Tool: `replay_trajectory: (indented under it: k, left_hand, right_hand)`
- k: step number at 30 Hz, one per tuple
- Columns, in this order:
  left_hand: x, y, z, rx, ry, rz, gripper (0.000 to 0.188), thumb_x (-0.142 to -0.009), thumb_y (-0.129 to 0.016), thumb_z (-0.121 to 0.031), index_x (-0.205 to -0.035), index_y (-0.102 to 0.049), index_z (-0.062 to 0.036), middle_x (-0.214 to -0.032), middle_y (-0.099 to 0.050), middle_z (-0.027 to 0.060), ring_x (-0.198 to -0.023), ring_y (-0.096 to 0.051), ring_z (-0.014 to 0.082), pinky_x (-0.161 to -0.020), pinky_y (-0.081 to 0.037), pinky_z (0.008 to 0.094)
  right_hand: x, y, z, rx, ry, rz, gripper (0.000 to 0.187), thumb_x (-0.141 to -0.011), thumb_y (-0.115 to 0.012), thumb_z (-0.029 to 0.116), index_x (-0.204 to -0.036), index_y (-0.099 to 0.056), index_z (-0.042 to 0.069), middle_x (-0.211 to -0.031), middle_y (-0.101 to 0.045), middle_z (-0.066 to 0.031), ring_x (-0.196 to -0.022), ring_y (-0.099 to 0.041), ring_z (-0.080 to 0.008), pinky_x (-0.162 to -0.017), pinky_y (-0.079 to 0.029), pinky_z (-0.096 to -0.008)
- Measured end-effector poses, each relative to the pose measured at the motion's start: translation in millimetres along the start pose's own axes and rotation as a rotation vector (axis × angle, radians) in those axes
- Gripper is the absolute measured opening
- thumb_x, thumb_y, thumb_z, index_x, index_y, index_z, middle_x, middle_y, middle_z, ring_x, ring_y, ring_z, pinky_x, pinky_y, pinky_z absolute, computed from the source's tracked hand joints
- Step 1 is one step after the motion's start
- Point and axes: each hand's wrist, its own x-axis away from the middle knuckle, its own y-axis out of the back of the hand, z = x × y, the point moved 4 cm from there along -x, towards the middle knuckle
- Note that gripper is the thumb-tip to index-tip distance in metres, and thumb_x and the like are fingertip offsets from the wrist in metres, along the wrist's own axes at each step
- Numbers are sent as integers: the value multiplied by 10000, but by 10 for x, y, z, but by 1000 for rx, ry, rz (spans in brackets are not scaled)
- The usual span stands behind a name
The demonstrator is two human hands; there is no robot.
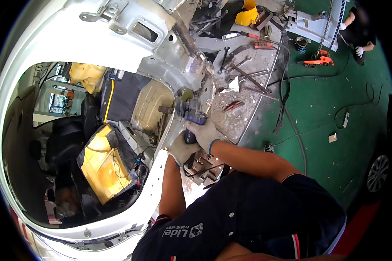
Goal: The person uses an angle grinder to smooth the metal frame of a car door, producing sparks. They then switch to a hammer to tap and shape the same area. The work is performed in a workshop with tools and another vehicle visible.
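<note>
Both my hands wear pale knitted gloves and grip a dark blue angle grinder (195, 115) at the cut edge of a white car body (154, 65). My right hand (203, 132) is closed round the tool behind its head. Nearer to me, my left hand (183, 150) wraps the rear of its body; some of its fingers are hidden. The round disc (185, 94) lies against or very close to the bare metal panel; contact cannot be made out. Small orange sparks show around my left hand and below it.
A hammer (164, 110) rests in the body opening, near a yellow foam piece (104, 163). Wrenches, bars and red-handled pliers (234, 105) litter the grey platform (231, 126). Cables cross the green floor (313, 108). Chains and an orange hoist (320, 59) hang near another person (359, 37).
</note>
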Motion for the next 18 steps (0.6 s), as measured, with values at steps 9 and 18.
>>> replay_trajectory:
  k: [9,18]
  left_hand:
    - [98,-90,222,90,1,1,682,-756,-908,-287,-1303,-650,28,-1139,-769,120,-992,-725,196,-910,-586,360]
    - [0,-42,208,83,-37,-24,664,-740,-873,-292,-1263,-638,44,-1066,-765,148,-929,-743,219,-859,-599,375]
  right_hand:
    - [51,29,-196,48,-9,41,574,-840,-895,263,-1195,-583,-63,-1046,-737,-186,-930,-721,-250,-844,-589,-405]
    - [78,-58,17,-7,81,-6,418,-889,-856,195,-1178,-633,-10,-1009,-724,-100,-888,-682,-177,-819,-576,-353]
